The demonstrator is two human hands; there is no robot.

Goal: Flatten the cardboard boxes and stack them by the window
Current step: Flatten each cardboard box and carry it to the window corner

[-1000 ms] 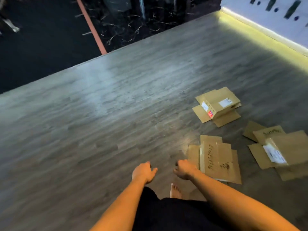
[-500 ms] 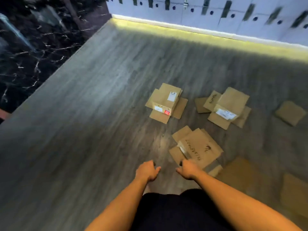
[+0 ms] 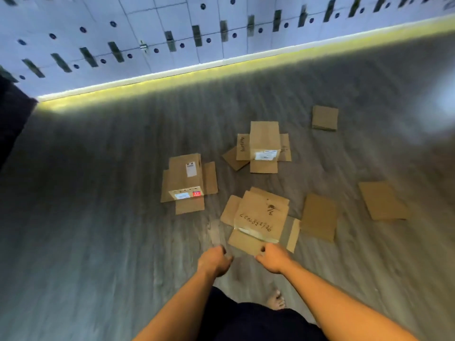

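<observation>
From the head camera, both arms reached forward and down over a grey wood-grain floor (image 3: 98,242). The left hand (image 3: 213,260) hung with its fingers loosely curled and held nothing; the right hand (image 3: 273,259) was likewise loosely curled and empty, its knuckles just at the near edge of the closest box. That box — a handwritten cardboard box (image 3: 261,217) with its flaps splayed out and a strip of clear tape along its near side — lay on the floor just ahead of the hands. To its left, slightly farther off, stood a box with a red sticker (image 3: 186,179), flaps spread flat around it, white labels on its top and near side. Beyond those two sat a box with a white label (image 3: 264,141), also with its flaps open. Three flat cardboard pieces lay apart to the right: one (image 3: 318,216) just beside the handwritten box, one (image 3: 381,200) farther right, and a small one (image 3: 325,118) near the far wall. A white panelled wall (image 3: 172,33) with dark dots ran along the top, a yellow-lit strip at its base. A bare foot (image 3: 276,301) showed below the right hand, near dark shorts (image 3: 246,321).
</observation>
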